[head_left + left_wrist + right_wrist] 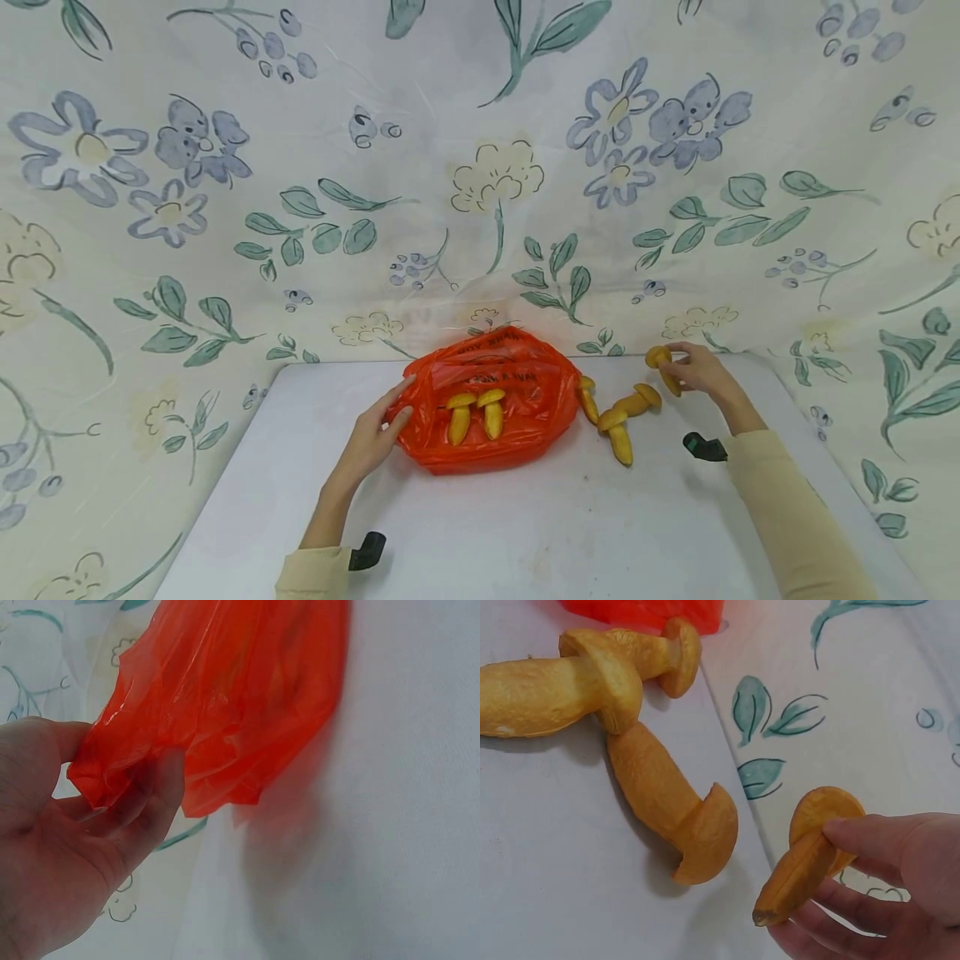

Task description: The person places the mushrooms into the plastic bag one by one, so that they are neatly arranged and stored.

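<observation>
A red plastic bag [517, 454] lies on the white table, its mouth spread, with two yellow-brown mushrooms [492, 417] showing in it. My left hand [372, 433] holds the bag's left edge; in the left wrist view the thumb and fingers [161, 799] pinch the thin red plastic. At the right, my right hand [701, 371] grips another mushroom [799, 874] between thumb and fingers, raised off the table. Between the bag and that hand lie three loose mushrooms, among them one pointing at the front [620, 442] and one with its cap to the right [664, 787].
The white table [525, 533] ends at the back against a flowered cloth [420, 250]. Black wrist-camera mounts stick out by the left sleeve [311, 571] and the right sleeve [787, 508]. Small dark specks dot the tabletop.
</observation>
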### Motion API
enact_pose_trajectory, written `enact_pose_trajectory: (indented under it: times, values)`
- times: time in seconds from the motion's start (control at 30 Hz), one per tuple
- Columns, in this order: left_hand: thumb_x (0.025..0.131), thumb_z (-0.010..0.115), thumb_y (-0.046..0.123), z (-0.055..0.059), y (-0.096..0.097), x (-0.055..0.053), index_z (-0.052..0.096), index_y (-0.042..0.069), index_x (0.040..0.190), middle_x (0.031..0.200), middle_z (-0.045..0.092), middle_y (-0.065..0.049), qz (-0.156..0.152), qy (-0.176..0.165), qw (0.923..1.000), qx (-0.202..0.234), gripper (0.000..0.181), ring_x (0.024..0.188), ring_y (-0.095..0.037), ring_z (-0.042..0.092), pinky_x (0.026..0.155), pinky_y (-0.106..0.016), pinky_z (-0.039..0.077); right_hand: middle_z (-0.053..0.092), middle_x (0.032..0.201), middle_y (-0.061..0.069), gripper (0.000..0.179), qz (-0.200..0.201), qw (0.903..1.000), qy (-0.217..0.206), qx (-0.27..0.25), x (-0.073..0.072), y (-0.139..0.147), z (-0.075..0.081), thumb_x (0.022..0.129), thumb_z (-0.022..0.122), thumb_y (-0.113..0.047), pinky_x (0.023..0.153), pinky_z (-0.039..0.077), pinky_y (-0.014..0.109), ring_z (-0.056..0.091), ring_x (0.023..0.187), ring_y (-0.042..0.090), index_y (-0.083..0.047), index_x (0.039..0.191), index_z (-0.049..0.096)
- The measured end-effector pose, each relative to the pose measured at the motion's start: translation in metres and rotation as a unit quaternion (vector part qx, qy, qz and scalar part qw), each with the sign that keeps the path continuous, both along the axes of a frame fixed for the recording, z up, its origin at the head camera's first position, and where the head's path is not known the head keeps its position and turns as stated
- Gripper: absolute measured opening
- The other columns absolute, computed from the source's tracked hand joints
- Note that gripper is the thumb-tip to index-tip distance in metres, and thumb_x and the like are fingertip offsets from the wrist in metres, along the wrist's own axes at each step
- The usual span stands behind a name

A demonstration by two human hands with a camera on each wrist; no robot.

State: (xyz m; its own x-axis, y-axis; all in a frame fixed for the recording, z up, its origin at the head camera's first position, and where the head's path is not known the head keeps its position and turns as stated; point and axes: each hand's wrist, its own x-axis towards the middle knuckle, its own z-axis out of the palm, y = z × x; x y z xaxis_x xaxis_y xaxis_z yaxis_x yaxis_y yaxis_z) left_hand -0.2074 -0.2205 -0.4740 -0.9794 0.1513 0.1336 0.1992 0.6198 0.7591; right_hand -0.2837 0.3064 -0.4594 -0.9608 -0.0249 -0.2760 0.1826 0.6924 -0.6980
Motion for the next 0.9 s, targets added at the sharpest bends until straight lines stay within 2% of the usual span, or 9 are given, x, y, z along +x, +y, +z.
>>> enact_pose_trajectory:
  times: [0.43,0.9]
  values:
    - [0.101,0.054,0.022,-0.002,-0.001,0.0,0.039,0.032,0.15,0.151,0.046,-0.011,-0.001,0.002,1.0,0.003,0.053,0.123,-0.034,0.057,0.096,-0.047,0.055,0.047,0.135,0.039,0.061,0.034,0.999,0.028,-0.008,0.005,-0.007,0.017,0.103,0.049,-0.023,0.09,0.057,0.046,0.058,0.116,0.047,0.008,0.149,0.025]
    - [0.101,0.054,0.023,-0.002,-0.002,0.001,0.038,0.033,0.151,0.151,0.047,-0.01,-0.003,-0.002,1.0,0.004,0.053,0.122,-0.031,0.058,0.094,-0.044,0.056,0.054,0.129,0.037,0.058,0.044,0.9978,0.05,-0.009,0.009,-0.021,0.029,0.102,0.053,-0.022,0.086,0.059,0.044,0.063,0.108,0.044,0.008,0.147,0.031]
